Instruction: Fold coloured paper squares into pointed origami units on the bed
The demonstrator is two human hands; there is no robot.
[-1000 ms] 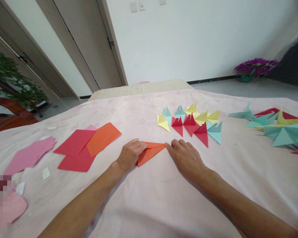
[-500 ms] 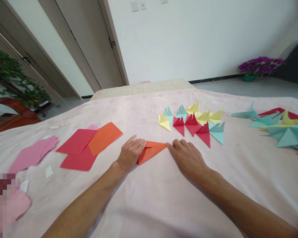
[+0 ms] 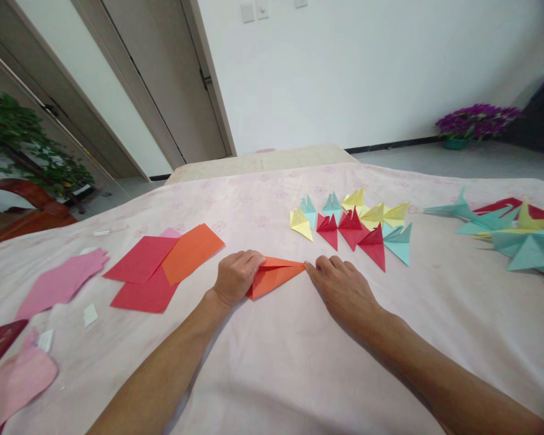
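Observation:
A folded orange paper lies on the pale pink tablecloth in front of me. My left hand rests on the paper's left end with its fingers curled over the fold. My right hand lies flat on the cloth, its fingertips touching the paper's right tip. Just beyond the right hand stands a cluster of small folded paper shapes in yellow, teal and red.
Flat red and orange sheets lie to the left, with pink cut-outs farther left. Larger teal, red and yellow folded figures sit at the right edge. Doors, a potted plant and purple flowers stand beyond the table.
My left hand's fingers, flat on the paper before, have curled over its left end. The right hand has stayed at the paper's tip.

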